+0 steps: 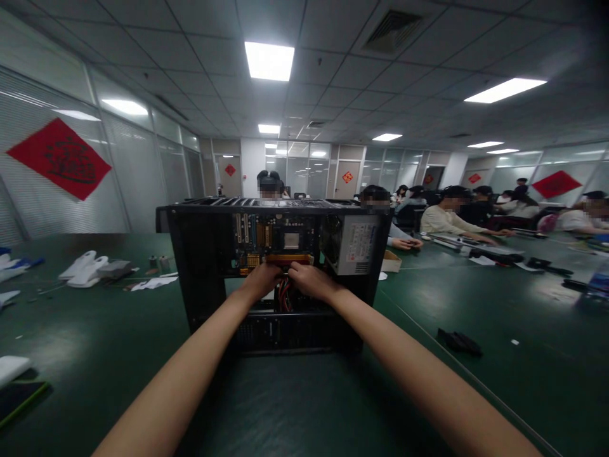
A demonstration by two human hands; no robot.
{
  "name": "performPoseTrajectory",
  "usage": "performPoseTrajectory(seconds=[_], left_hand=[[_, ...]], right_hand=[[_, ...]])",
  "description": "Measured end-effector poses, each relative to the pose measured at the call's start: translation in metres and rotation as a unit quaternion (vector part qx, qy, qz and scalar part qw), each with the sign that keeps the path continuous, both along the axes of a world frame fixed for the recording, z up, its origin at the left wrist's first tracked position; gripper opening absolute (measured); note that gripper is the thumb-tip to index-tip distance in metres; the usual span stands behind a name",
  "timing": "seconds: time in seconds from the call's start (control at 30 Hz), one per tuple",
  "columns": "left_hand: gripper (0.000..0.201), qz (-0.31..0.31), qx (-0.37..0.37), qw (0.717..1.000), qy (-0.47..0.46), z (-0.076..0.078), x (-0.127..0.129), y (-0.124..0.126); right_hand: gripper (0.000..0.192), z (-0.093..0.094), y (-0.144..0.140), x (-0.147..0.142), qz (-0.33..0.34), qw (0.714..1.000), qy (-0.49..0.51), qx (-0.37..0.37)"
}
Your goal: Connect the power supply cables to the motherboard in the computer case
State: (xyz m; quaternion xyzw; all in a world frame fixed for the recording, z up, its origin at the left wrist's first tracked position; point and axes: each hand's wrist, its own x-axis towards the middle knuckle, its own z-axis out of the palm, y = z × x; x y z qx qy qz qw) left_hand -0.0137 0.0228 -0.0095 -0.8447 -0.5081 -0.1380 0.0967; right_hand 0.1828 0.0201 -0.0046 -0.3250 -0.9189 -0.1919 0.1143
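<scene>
Dark green table (118, 355) with an opened computer case (200, 279) stood on it.

The case is set upright at the middle of the table, its open side turned toward the camera. To its left, white moulded pieces (85, 268) and a small grey box (114, 269) are laid beside two small cylinders (158, 262) and a white sheet (155, 283). At the far left edge, more white pieces (10, 266) are seen, and at the near left corner a white pad (10, 368) is laid above a dark flat item (19, 400). To the right of the case, a flat black object (459, 341) is placed on the bare surface, and a small cardboard box (391, 261) is set just behind the case's right corner.
</scene>
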Motion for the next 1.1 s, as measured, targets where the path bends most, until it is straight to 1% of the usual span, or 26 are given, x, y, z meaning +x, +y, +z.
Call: performPoseTrajectory(seconds=[0.2,0.4,0.5,0.77,0.93,1.1], left_hand=[[0.02,-0.025,-0.002,0.999,-0.023,-0.002,0.0,0.0],[0.021,-0.019,-0.001,0.999,-0.041,-0.003,0.001,-0.002],[0.022,-0.022,-0.001,0.999,-0.043,-0.004,0.0,-0.001],[0.023,-0.035,0.005,0.998,-0.056,-0.009,-0.004,0.004],[0.027,-0.03,0.002,0.997,-0.067,-0.009,-0.003,0.003],[0.029,-0.026,0.003,0.997,-0.076,-0.006,-0.002,0.003]], right_hand=[[0.019,-0.004,0.001,-0.001,-0.016,0.999,0.031,-0.014],[0.014,-0.007,0.003,0.0,-0.01,0.998,0.058,-0.021],[0.014,-0.008,0.003,0.0,-0.004,0.998,0.06,-0.021],[0.014,-0.008,0.005,-0.002,-0.016,0.998,0.061,-0.025],[0.016,-0.008,0.008,-0.002,-0.025,0.998,0.053,-0.016],[0.018,-0.008,0.011,-0.002,-0.008,0.999,0.05,-0.009]])
